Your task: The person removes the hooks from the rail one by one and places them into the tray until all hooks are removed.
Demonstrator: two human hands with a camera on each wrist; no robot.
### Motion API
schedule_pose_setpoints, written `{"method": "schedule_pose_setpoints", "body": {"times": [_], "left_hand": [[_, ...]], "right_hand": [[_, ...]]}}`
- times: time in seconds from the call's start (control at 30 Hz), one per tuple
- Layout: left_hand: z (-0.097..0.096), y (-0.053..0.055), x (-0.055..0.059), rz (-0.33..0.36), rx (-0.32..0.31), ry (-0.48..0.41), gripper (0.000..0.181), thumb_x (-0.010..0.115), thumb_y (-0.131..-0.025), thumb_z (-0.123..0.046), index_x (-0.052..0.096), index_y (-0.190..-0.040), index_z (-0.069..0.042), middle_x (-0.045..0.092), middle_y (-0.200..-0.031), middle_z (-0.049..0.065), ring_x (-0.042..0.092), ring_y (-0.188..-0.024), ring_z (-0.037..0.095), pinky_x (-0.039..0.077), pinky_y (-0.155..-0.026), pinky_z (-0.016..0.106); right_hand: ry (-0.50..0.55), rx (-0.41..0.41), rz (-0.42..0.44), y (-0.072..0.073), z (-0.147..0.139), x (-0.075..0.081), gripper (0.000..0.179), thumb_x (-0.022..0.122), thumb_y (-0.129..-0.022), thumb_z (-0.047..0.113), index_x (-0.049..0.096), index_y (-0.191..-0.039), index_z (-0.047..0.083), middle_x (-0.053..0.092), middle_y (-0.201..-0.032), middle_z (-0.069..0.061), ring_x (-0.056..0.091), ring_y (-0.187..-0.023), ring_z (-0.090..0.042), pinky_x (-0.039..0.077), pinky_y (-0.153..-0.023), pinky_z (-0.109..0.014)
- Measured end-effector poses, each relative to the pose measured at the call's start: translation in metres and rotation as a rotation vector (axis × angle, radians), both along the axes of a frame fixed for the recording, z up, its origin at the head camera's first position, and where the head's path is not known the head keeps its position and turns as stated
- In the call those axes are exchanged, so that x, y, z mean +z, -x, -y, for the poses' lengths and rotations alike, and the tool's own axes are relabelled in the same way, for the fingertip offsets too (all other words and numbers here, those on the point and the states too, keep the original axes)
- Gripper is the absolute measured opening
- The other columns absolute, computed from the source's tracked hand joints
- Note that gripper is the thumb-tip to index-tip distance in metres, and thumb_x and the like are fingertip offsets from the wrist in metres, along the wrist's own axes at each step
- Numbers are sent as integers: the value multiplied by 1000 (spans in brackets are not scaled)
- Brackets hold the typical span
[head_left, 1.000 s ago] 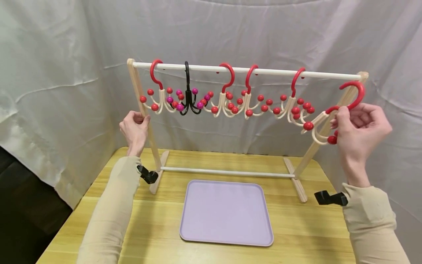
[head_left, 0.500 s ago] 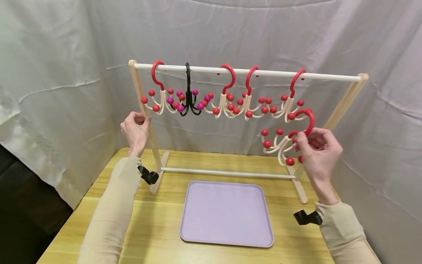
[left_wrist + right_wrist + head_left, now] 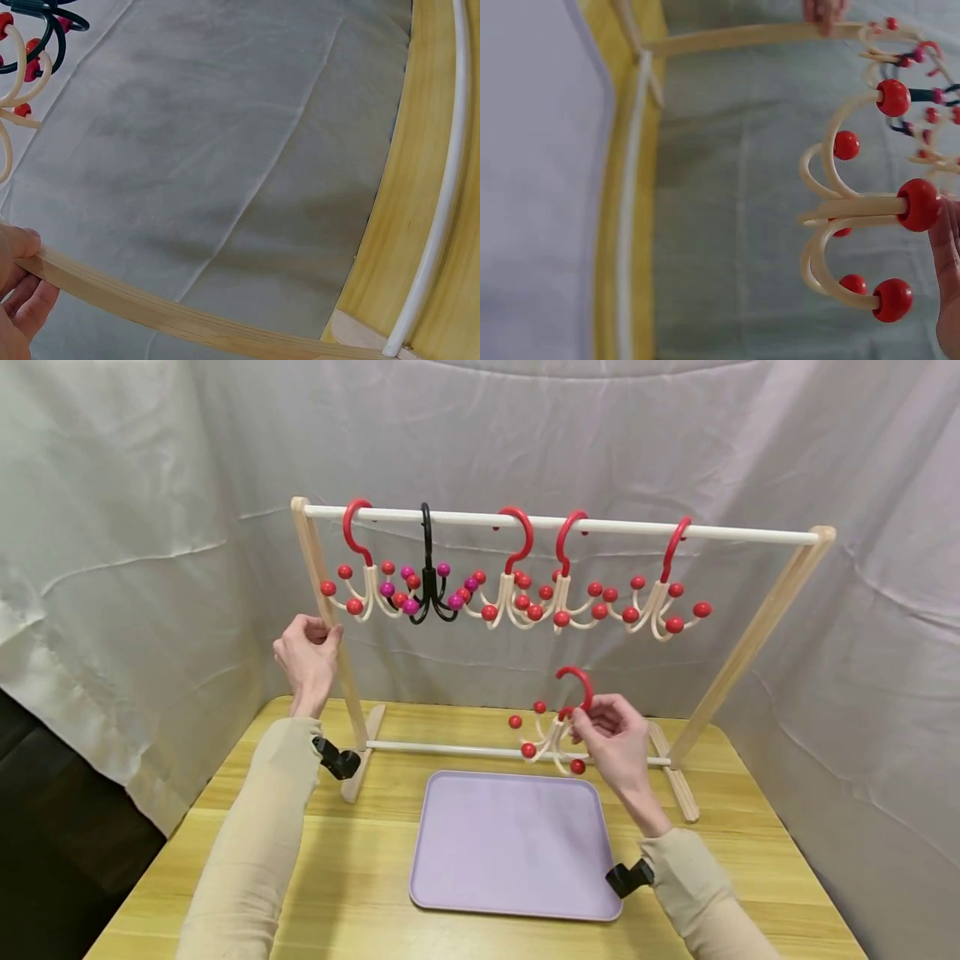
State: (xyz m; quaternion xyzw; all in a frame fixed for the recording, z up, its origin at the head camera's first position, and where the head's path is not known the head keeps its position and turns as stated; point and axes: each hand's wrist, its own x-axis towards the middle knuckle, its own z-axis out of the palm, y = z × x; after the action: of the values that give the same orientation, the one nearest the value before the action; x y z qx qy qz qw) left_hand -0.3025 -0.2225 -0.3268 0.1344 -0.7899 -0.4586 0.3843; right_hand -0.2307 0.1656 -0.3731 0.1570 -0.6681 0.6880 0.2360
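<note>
In the head view my left hand [image 3: 307, 653] grips the left wooden upright [image 3: 347, 693] of a rack, thumb and fingers on either side of it. My right hand [image 3: 618, 739] pinches a claw-shaped hanger [image 3: 555, 737] by the base of its red hook. Cream prongs tipped with red balls spread below that hook. It hovers in front of the rack's lower bar, just beyond the tray's far edge. The right wrist view shows this hanger's prongs [image 3: 870, 206] close up, while the hook is out of frame there.
Along the white top rail [image 3: 465, 517] hang several similar red-hooked hangers [image 3: 660, 597] and one black hanger [image 3: 428, 581] with magenta balls. A lilac tray [image 3: 517, 847] lies on the wooden table [image 3: 697, 885], in front of the lower bar [image 3: 450, 748]. Grey cloth surrounds the table.
My right hand has carried the hanger left and down, from beside the rack's top right end to near the tray's far edge. My left hand stays on the upright.
</note>
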Motion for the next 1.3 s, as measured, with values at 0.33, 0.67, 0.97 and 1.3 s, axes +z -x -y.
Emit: {"method": "schedule_pose_setpoints", "body": {"times": [0.33,0.67,0.97,1.3], "left_hand": [[2,0,1,-2,13,19,24,71,-94,-23,70,-103,-1,75,-99,20,62,-79,16,43,-77,25],[1,2,1,-8,13,26,23,71,-94,-22,69,-103,-1,75,-99,20,64,-82,22,44,-78,28],[1,1,0,-6,12,29,23,72,-94,-23,69,-102,-1,75,-98,19,57,-74,9,42,-73,22],[2,3,-1,-5,22,30,22,73,-93,-21,70,-101,-1,76,-97,20,60,-76,14,42,-76,25]], "right_hand": [[-179,113,178,7,29,-43,12,67,-88,-10,61,-98,-13,67,-87,-37,69,-63,-8,60,-62,-27],[-278,210,249,14,52,-70,13,68,-88,-7,63,-99,-11,72,-89,-32,74,-70,-21,60,-68,-30],[-306,264,303,17,68,-88,11,69,-88,-6,64,-97,-10,73,-91,-30,75,-76,-34,61,-70,-34],[-383,353,337,19,74,-95,11,68,-91,-2,64,-99,-9,74,-95,-30,76,-82,-35,60,-75,-47]]}}
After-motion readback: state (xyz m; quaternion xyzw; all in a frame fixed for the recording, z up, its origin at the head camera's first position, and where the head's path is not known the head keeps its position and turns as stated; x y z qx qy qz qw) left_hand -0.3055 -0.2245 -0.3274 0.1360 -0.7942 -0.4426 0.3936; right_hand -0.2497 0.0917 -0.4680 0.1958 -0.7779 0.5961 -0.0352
